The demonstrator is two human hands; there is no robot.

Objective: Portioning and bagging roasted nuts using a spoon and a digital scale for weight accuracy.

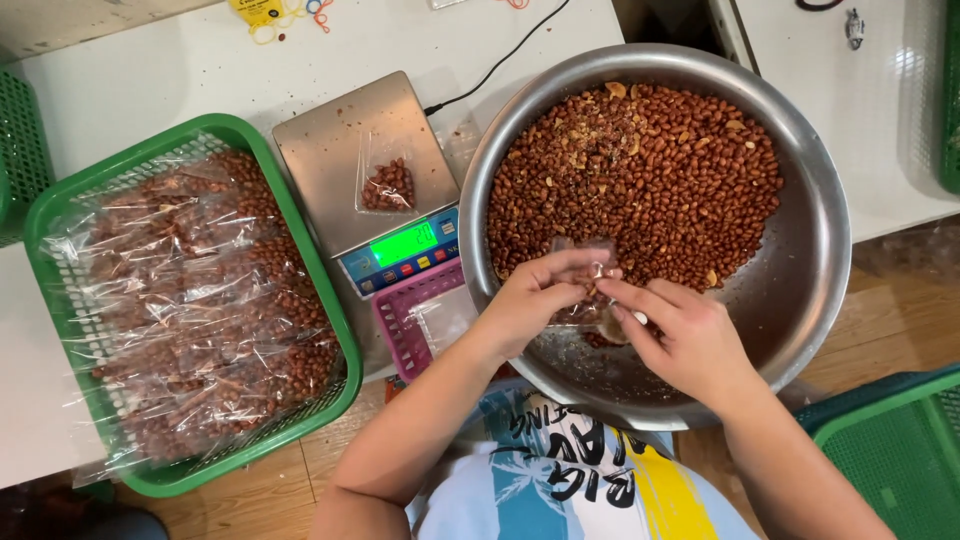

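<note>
**Bagging peanuts over the big steel bowl**

Both my hands are working a small clear plastic bag right over the near side of a wide round stainless steel bowl full of red-skinned roasted peanuts. My left hand is curled around the bag's left edge, fingers closed on the plastic, and my right hand pinches the other side from the right, thumb and fingertips tight on it. The bag sits between the two hands, just above the bare steel patch at the bottom of the bowl, with a few nuts showing through it. Can't really tell how full it is, my fingers cover most of it.

To the left of the bowl, on the white tabletop, there's a small digital scale with a steel platform and a glowing green display. Another little clear bag with a handful of peanuts is lying on its platform. Just below the scale sits a small pink plastic basket with some clear plastic in it. Further left is a big green plastic mesh basket piled with filled clear peanut bags. A corner of another green basket pokes in at my right.
</note>
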